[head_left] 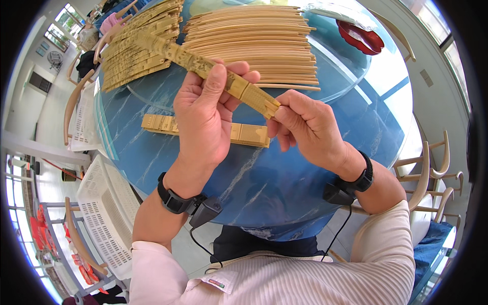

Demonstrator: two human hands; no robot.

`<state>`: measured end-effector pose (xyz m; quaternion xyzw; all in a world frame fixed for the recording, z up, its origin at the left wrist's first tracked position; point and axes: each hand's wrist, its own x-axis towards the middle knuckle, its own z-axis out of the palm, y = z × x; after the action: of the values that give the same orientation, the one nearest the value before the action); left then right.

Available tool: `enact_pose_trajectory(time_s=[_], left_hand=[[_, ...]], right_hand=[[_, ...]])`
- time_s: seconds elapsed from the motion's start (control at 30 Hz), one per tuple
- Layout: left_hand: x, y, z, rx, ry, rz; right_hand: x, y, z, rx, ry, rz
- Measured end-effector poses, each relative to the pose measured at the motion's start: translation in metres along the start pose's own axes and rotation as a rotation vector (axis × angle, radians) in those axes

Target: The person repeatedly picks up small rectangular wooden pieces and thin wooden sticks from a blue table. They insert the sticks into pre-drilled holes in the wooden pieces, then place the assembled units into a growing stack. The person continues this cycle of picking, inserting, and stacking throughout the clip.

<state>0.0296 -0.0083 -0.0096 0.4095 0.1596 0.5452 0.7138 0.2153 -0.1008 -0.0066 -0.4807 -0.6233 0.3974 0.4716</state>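
Note:
My left hand (206,110) grips a long, flat gold printed sleeve (253,97) around its middle, thumb on top. It slants from upper left down to the right, above the table. My right hand (309,127) pinches its lower right end between thumb and forefinger. Short pale strips show at that end; whether they are stick tips or folded paper I cannot tell. Beneath my hands, a stack of similar gold sleeves (249,135) lies on the blue marbled table (244,194), partly hidden by my left hand.
Many slim wooden sticks, likely chopsticks (251,42), lie in a wide pile at the back. Left of them spreads a heap of gold sleeves (131,63). A red dish (360,38) sits back right. White plastic baskets (108,213) and wooden chairs (423,175) stand around the table.

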Motion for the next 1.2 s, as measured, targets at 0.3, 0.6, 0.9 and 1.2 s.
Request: enact_pose_trajectory(time_s=[0.3, 0.6, 0.9, 1.2], left_hand=[[0.007, 0.008, -0.001, -0.077, -0.064, -0.004], [-0.009, -0.005, 0.0, -0.111, -0.134, -0.073], [-0.005, 0.004, 0.001, -0.032, -0.152, -0.074], [-0.003, 0.001, 0.001, 0.017, -0.125, -0.122]], right_hand=[[-0.014, 0.037, -0.002, -0.128, 0.248, -0.124], [-0.008, 0.021, 0.014, -0.051, 0.211, -0.014], [-0.001, 0.01, 0.006, 0.015, 0.186, -0.089], [-0.001, 0.004, 0.007, -0.036, 0.128, -0.128]])
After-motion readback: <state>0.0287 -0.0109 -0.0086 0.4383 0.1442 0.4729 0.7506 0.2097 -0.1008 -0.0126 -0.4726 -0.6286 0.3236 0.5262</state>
